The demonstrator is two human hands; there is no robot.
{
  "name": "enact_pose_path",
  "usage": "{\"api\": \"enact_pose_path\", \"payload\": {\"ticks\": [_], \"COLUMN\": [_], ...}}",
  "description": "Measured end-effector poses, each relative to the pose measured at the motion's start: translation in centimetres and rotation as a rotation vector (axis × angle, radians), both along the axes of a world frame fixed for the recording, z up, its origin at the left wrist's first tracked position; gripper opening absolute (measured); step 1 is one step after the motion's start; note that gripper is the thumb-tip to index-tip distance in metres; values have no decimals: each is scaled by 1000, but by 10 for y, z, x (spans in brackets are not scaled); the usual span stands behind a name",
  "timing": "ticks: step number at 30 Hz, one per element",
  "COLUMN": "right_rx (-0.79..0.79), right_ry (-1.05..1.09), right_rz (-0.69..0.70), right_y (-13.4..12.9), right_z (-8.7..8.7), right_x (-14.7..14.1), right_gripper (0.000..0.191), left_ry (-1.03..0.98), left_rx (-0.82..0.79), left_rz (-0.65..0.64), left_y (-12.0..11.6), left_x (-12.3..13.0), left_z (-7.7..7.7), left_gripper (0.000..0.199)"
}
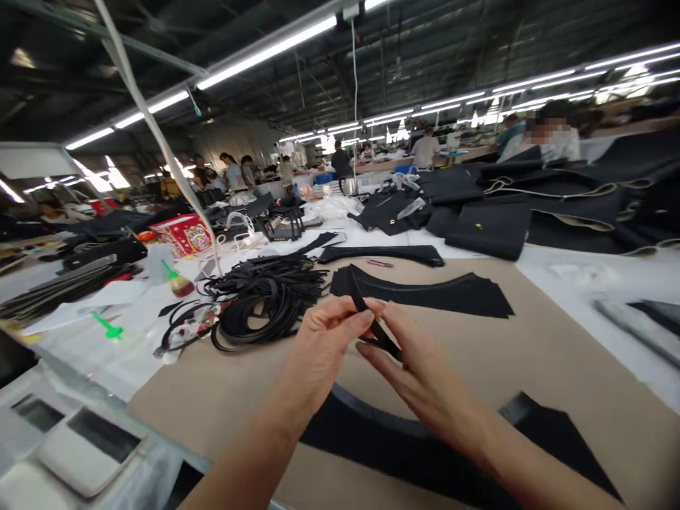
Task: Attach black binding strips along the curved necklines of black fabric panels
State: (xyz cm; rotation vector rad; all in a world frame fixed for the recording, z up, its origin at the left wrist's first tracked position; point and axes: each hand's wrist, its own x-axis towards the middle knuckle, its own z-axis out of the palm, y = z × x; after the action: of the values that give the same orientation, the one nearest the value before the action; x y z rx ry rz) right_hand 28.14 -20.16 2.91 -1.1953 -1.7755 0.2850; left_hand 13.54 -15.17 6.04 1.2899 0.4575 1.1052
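Observation:
Between my two hands is a narrow black strip, held up over the brown table covering and slanting down to the right. My left hand pinches it with thumb and fingers near its middle. Close beside, my right hand has its fingers closed on the lower part. Under my forearms lies a large curved black piece. Past my hands rests a stack of curved black pieces. To the left are a coil of black strips and a heap of thin black strips.
Green-tipped bottles and a red box stand on the left. A small pair of snips lies beyond the stack. Black bags and large dark sheets fill the back right. A pole slants up at left; people work behind.

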Motion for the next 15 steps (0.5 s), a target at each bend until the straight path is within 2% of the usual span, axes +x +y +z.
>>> {"api": "enact_pose_path", "payload": {"ticks": [2, 5, 7, 11, 13, 15], "right_rx": [-93, -324, -424, -511, -551, -539], "right_ry": [2, -171, -268, -435, -557, -616], "right_rz": [62, 111, 120, 54, 31, 48], "right_y": [4, -13, -29, -51, -58, -63], "right_z": [17, 37, 46, 53, 54, 57], "right_x": [5, 23, 34, 43, 41, 38], "right_gripper": [34, 23, 25, 31, 29, 25], "left_ry": [-94, -148, -119, 15, 96, 213], "left_rx": [-79, -206, -281, -376, -234, 88], "left_rz": [-2, 101, 143, 166, 333, 657], "left_y": [-7, -12, -16, -26, -31, -38], "left_x": [3, -6, -15, -31, -36, -38], "left_z": [2, -5, -16, -35, -34, -26], "left_gripper": [14, 14, 17, 24, 27, 31]}}
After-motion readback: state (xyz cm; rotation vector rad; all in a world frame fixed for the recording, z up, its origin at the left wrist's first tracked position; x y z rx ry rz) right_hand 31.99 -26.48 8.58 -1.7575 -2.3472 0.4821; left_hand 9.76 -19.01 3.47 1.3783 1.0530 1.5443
